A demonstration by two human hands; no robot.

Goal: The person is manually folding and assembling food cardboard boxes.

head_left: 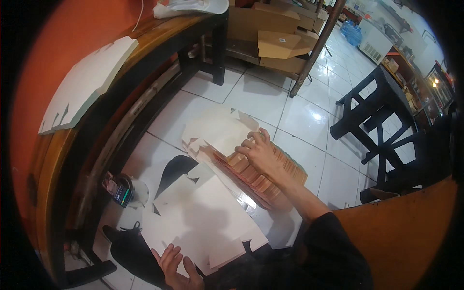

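Observation:
A white die-cut cardboard sheet [193,217] with notched edges lies across my lap. Beside its near edge is my left hand [178,268], fingers apart, holding nothing. On the floor ahead stands a thick stack of flat cardboard blanks [261,179], brown and reddish along their edges. A white blank [217,130] with small cut flaps covers the far left part of this stack. Out over the stack reaches my right hand [256,149], its fingers spread and bent, the tips at the white blank's right edge. No grip on a sheet is visible.
Another pile of white blanks [92,84] rests on the wooden bench [159,34] at left. A phone [117,190] leans on a round container [140,193] near my foot. Black plastic stools [382,116] stand at right; brown cartons [280,43] fill a low shelf behind.

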